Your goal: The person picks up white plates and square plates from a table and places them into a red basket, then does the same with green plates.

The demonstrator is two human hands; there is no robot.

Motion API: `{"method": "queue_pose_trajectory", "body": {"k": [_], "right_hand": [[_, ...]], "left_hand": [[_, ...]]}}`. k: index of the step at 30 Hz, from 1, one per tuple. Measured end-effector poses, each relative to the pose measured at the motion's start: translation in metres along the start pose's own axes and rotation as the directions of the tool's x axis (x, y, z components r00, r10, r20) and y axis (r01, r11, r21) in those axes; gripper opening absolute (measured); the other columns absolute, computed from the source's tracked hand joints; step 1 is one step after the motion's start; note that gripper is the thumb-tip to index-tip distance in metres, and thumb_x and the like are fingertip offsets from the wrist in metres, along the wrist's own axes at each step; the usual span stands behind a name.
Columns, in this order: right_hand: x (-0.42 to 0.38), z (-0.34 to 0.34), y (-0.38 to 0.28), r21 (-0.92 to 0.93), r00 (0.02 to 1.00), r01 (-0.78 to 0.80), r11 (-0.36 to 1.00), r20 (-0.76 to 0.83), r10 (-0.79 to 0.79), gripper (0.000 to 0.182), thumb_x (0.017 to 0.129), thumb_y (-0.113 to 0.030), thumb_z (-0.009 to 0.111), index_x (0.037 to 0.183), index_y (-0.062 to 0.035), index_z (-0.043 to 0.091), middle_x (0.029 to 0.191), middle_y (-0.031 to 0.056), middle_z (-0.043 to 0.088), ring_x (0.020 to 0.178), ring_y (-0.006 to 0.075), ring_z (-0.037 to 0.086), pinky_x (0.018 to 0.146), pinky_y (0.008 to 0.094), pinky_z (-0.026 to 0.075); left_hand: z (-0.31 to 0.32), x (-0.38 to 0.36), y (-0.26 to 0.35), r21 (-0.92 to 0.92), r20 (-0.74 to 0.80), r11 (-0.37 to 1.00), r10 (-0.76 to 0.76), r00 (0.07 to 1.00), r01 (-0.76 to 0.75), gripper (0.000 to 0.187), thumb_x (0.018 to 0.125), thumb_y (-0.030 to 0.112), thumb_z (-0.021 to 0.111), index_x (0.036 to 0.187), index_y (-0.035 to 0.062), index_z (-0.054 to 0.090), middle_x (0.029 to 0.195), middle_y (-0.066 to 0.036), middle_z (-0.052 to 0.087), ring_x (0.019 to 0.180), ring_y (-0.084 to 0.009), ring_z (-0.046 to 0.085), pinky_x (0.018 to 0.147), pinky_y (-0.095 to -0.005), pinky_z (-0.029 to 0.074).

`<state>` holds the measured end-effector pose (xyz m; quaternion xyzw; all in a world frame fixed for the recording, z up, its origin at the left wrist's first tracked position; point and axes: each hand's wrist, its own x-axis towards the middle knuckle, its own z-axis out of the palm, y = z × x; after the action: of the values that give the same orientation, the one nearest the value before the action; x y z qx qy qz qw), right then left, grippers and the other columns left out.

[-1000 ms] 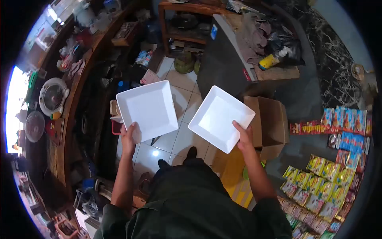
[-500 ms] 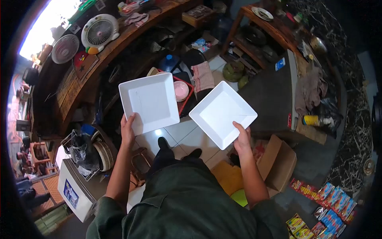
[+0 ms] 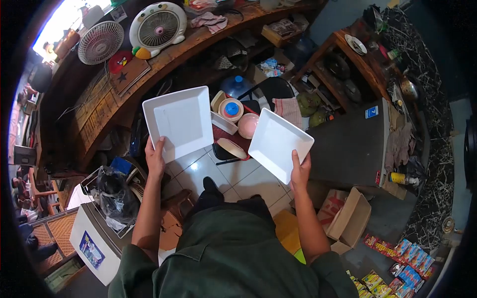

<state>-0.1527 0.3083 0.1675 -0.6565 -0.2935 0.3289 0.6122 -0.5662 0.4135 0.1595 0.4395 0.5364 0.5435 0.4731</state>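
Observation:
My left hand (image 3: 155, 158) grips a square white dish (image 3: 183, 121) by its lower left rim, thumb over the inside. Held by its lower right edge, a second square white dish (image 3: 279, 143) is in my right hand (image 3: 300, 171). Both dishes are raised in front of me and tilted, with their hollow sides toward me. Between and beyond them, a pink bowl (image 3: 248, 127), a cream bowl (image 3: 222, 112) with a blue-topped thing in it, and a cream oval dish (image 3: 231, 147) sit on a red surface, partly hidden.
A long wooden counter (image 3: 164, 55) with two fans curves along the left. At the right stands a dark cabinet (image 3: 343, 141), with an open cardboard box (image 3: 350, 218) below it. A white-sided appliance (image 3: 94, 243) is at lower left. Tiled floor (image 3: 243, 176) shows around my feet.
The view has shifted, showing more of the bowls between the dishes. Both dishes have turned and tilted a little, the right one more upright-edged. Both hands keep their grip.

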Motion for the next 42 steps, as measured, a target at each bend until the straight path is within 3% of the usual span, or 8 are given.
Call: {"method": "queue_pose_trajectory", "body": {"k": [10, 11, 15, 28, 34, 35, 38, 42], "right_hand": [[0.029, 0.09, 0.012, -0.448, 0.959, 0.241, 0.861, 0.249, -0.138, 0.029, 0.092, -0.008, 0.055, 0.121, -0.0029, 0.055, 0.108, 0.0195, 0.066, 0.103, 0.0314, 0.065, 0.086, 0.037, 0.049], [0.036, 0.1, 0.033, -0.391, 0.954, 0.236, 0.89, 0.268, -0.135, 0.026, 0.095, -0.009, 0.055, 0.12, -0.0019, 0.055, 0.109, 0.0179, 0.066, 0.103, 0.0233, 0.065, 0.087, 0.035, 0.048], [0.06, 0.139, 0.063, -0.501, 0.876, 0.376, 0.779, 0.466, -0.123, 0.044, 0.082, 0.005, 0.051, 0.124, -0.0056, 0.052, 0.116, 0.0192, 0.062, 0.106, 0.0424, 0.059, 0.087, 0.0454, 0.048], [0.11, 0.235, 0.184, -0.524, 0.66, 0.666, 0.532, 0.746, -0.091, 0.039, 0.079, -0.002, 0.057, 0.118, -0.0083, 0.053, 0.111, 0.0136, 0.053, 0.105, 0.0339, 0.055, 0.084, 0.0463, 0.049], [0.11, 0.256, 0.22, -0.595, 0.732, 0.598, 0.537, 0.678, -0.063, 0.032, 0.078, -0.002, 0.056, 0.109, -0.007, 0.055, 0.104, 0.0136, 0.057, 0.099, 0.0339, 0.057, 0.077, 0.0464, 0.052], [0.11, 0.258, 0.223, -0.606, 0.755, 0.523, 0.599, 0.656, 0.004, 0.039, 0.071, 0.003, 0.06, 0.109, -0.0051, 0.057, 0.109, 0.0167, 0.059, 0.109, 0.037, 0.055, 0.093, 0.0463, 0.045], [0.107, 0.263, 0.234, -0.647, 0.78, 0.491, 0.583, 0.625, 0.037, 0.038, 0.069, 0.002, 0.062, 0.106, -0.0051, 0.057, 0.112, 0.017, 0.06, 0.111, 0.0371, 0.055, 0.094, 0.0472, 0.044], [0.11, 0.269, 0.242, -0.653, 0.777, 0.589, 0.477, 0.619, -0.113, 0.029, 0.072, -0.004, 0.063, 0.1, -0.0077, 0.059, 0.101, 0.0076, 0.057, 0.094, 0.0265, 0.056, 0.073, 0.04, 0.044]], "left_hand": [[-0.014, 0.051, -0.029, 0.182, 0.012, 0.983, -0.023, 1.0, 0.02, 0.042, 0.099, 0.021, 0.055, 0.133, -0.0028, 0.047, 0.118, -0.01, 0.06, 0.105, -0.0153, 0.054, 0.092, -0.0285, 0.043], [-0.014, 0.056, -0.035, 0.196, 0.008, 0.98, -0.038, 0.999, 0.036, 0.042, 0.099, 0.021, 0.055, 0.133, -0.0028, 0.047, 0.118, -0.01, 0.06, 0.105, -0.0153, 0.054, 0.092, -0.0285, 0.043], [-0.009, 0.067, -0.053, 0.28, -0.011, 0.959, -0.04, 0.999, 0.042, 0.043, 0.099, 0.024, 0.055, 0.132, -0.0023, 0.048, 0.116, -0.009, 0.06, 0.101, -0.0143, 0.055, 0.089, -0.0286, 0.044], [0.009, 0.086, -0.136, 0.281, -0.214, 0.934, -0.162, 0.963, 0.22, 0.039, 0.1, 0.021, 0.054, 0.129, -0.0037, 0.049, 0.112, -0.009, 0.06, 0.099, -0.0137, 0.054, 0.087, -0.0277, 0.044], [0.003, 0.106, -0.161, 0.29, -0.157, 0.916, -0.241, 0.958, 0.278, 0.039, 0.1, 0.02, 0.054, 0.131, -0.0033, 0.048, 0.113, -0.009, 0.06, 0.1, -0.0125, 0.054, 0.087, -0.0271, 0.044], [-0.001, 0.109, -0.167, 0.302, -0.149, 0.912, -0.242, 0.959, 0.277, 0.039, 0.1, 0.02, 0.054, 0.13, -0.0033, 0.048, 0.113, -0.008, 0.06, 0.099, -0.0124, 0.053, 0.087, -0.0269, 0.044], [-0.006, 0.121, -0.173, 0.346, -0.102, 0.896, -0.259, 0.96, 0.279, 0.038, 0.1, 0.019, 0.055, 0.13, -0.0032, 0.048, 0.113, -0.008, 0.06, 0.099, -0.0122, 0.053, 0.087, -0.0267, 0.044], [-0.009, 0.138, -0.177, 0.311, -0.043, 0.905, -0.291, 0.956, 0.289, 0.037, 0.1, 0.02, 0.055, 0.128, -0.0029, 0.049, 0.111, -0.007, 0.06, 0.099, -0.0121, 0.053, 0.088, -0.0269, 0.043]]}}
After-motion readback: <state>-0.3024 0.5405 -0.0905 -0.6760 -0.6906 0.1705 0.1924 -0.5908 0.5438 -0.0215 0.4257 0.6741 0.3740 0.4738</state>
